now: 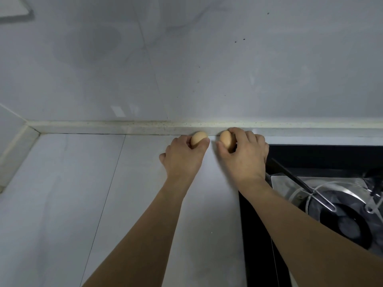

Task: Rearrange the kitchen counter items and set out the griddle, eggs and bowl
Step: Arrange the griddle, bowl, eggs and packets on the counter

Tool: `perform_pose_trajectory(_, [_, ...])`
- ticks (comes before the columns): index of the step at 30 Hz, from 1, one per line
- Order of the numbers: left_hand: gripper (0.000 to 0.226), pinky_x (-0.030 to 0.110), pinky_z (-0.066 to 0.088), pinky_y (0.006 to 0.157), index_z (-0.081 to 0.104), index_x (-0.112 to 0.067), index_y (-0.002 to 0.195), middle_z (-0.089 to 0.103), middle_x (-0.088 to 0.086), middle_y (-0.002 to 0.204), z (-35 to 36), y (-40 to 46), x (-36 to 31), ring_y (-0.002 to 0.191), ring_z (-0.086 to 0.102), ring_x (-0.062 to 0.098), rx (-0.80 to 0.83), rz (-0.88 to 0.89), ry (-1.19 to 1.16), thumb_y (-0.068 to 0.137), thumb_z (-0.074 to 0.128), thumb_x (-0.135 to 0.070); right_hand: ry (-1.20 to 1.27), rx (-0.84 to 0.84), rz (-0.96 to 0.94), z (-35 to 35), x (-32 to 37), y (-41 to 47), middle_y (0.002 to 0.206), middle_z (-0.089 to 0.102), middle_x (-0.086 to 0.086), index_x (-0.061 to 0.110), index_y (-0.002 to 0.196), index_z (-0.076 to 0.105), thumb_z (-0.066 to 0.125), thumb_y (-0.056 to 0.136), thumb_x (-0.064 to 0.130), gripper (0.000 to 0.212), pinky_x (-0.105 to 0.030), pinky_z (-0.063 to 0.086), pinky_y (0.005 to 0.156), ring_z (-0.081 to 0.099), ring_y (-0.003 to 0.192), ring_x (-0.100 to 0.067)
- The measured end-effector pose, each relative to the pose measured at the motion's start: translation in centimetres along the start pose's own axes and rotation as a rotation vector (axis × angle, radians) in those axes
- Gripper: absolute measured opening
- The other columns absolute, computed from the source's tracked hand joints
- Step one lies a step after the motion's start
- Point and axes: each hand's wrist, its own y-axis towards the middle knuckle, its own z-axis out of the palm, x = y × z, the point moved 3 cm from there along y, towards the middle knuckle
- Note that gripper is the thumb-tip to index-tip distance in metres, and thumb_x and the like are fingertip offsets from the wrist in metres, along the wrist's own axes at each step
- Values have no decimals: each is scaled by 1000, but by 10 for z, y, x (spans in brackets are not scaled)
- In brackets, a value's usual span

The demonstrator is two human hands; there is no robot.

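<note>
While each hand (183,156) (243,154) grips an egg (198,138) (226,139) (brown), both touch the counter (62,183).

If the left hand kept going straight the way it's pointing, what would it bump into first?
The left hand, gripping an egg, points toward the raised ledge at the counter's back edge. The egg would probably meet it first, though the gap is hard to judge.

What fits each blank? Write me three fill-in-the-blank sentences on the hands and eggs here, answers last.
The left hand grips one ____.
Both eggs, the left egg and the right egg, are held beside the counter's back ____.
The black stovetop lies under the ____ forearm.

Answers: egg; ledge; right
</note>
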Motion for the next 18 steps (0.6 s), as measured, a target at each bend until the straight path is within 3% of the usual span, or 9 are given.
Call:
perform_pose_trajectory(9, [35,33,27,84,60,-28,89,63,-11,87,0,1,-11,86,59,12,56,-5,-8,79,57,-61,-46,-1,-29,0,1,-4,113,57,4,27,123,53,41,92,60,46,-32,25,92,41,106,-20])
perform_pose_trajectory(13, [35,39,42,94,56,-28,88,61,-12,81,-1,1,-19,81,58,9,115,24,6,79,60,-61,-54,-12,-30,-1,2,-4,109,58,2,24,117,55,39,94,58,44,-33,24,90,43,103,-22])
perform_pose_trajectory(18, [35,43,48,92,58,-27,94,60,-13,84,-1,4,-23,86,61,13,188,26,1,80,60,-60,-51,-1,-13,-1,2,-4,113,58,1,22,121,54,33,98,53,44,-34,24,95,43,107,-21])
